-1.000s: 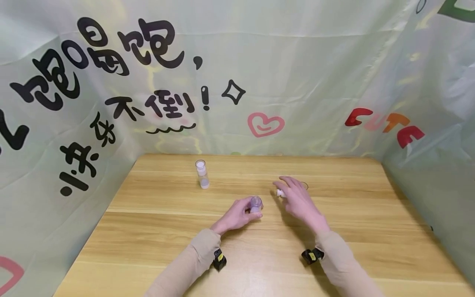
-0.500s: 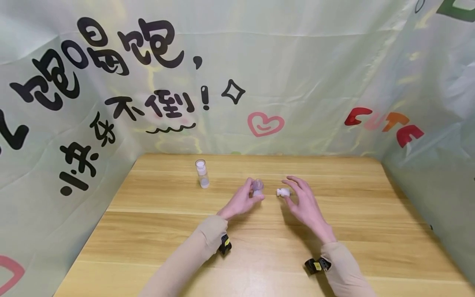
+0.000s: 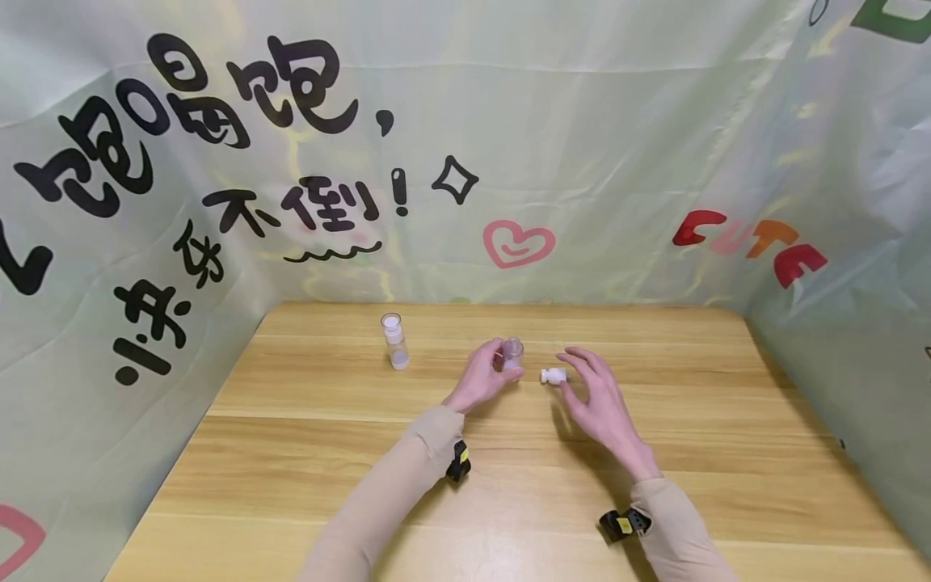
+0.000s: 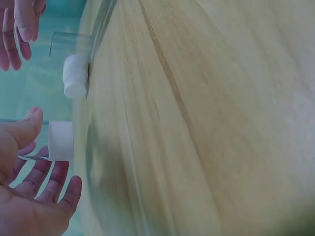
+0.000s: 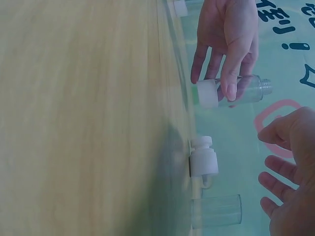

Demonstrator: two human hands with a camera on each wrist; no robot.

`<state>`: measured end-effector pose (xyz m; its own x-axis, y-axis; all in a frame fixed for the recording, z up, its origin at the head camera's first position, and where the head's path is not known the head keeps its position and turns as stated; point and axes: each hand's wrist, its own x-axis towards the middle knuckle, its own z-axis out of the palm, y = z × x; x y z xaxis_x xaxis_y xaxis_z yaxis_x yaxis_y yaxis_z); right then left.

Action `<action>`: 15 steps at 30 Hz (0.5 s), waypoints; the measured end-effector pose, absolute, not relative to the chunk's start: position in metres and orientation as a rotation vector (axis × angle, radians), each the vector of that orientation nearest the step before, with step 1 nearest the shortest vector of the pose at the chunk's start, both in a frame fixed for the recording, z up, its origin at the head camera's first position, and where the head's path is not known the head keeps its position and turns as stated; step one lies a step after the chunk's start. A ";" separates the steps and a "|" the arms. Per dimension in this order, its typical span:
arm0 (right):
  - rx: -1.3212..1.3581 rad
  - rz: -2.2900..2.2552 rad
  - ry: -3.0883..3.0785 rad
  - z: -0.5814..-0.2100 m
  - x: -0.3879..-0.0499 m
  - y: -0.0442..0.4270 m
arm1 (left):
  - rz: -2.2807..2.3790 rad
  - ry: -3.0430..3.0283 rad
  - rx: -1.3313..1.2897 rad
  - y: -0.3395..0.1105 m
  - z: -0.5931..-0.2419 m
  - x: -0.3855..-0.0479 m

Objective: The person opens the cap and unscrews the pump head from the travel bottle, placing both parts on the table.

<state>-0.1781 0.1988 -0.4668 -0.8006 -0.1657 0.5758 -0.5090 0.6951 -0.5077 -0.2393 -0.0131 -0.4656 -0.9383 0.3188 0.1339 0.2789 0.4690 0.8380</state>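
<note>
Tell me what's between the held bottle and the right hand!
A white pump top lies between the held bottle and right hand, in the head view.

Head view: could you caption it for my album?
Left hand holds a clear bottle; right hand hovers near a white pump top.

- A small booth-like work spot, set up for recording; the kind of room beyond it cannot be told.
- Pale green printed cloth point(image 3: 618, 145) walls in the back and both sides, with creases showing.
- Black Chinese writing point(image 3: 330, 202), a pink heart point(image 3: 519, 244) and colourful "CUTE" lettering point(image 3: 767, 237) decorate it.
- A wood-grain table point(image 3: 538, 501) fills the space between.
- Small black devices point(image 3: 621, 525) sit at the person's wrists.
</note>
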 end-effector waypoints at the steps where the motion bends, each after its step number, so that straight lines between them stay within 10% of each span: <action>1: 0.516 0.932 -2.409 -0.467 -0.178 0.199 | 1.493 2.663 0.536 -0.012 -0.465 -0.240; 15: 0.528 0.921 -2.387 -0.468 -0.177 0.200 | 1.428 2.716 0.508 -0.009 -0.471 -0.241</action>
